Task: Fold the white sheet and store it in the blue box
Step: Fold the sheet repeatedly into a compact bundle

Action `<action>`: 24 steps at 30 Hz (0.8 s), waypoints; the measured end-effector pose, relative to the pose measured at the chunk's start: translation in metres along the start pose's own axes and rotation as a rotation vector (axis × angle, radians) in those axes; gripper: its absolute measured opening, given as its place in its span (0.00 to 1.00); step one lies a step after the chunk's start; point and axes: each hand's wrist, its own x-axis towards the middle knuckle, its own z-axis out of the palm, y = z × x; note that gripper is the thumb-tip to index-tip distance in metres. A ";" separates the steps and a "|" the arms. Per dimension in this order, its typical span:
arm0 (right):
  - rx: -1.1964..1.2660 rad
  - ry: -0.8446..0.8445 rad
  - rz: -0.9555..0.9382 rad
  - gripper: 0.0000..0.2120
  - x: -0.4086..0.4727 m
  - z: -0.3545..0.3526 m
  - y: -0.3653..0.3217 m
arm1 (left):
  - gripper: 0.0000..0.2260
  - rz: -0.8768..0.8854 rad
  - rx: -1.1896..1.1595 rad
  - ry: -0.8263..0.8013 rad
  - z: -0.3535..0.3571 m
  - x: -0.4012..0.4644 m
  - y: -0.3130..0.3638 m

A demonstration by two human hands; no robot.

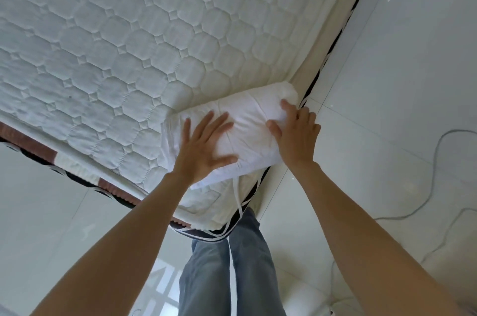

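The white sheet lies folded into a thick bundle on the near corner of the bed. My left hand presses flat on its near left part, fingers spread and straight. My right hand rests on the bundle's right end, thumb on top and fingers bent over the edge. A thin white strap hangs from the bundle over the bed corner. No blue box is in view.
A white quilted mattress pad covers the bed, with a brown, black and white mattress border showing at its edges. Pale floor tiles surround the corner. A grey cable loops over the floor at right. My jeans-clad legs stand at the corner.
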 end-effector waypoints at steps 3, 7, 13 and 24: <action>0.041 0.069 -0.056 0.26 0.000 0.025 0.009 | 0.36 -0.010 0.001 -0.045 0.022 0.010 -0.014; 0.459 0.024 0.016 0.33 0.008 0.019 0.016 | 0.27 0.054 -0.125 0.084 0.015 0.005 -0.021; 0.853 -0.352 0.275 0.56 0.025 -0.005 0.023 | 0.55 -0.744 -0.460 0.242 -0.003 -0.026 -0.027; 0.742 -0.456 0.427 0.39 0.023 -0.024 0.024 | 0.36 -0.959 -0.769 0.098 -0.021 -0.008 -0.032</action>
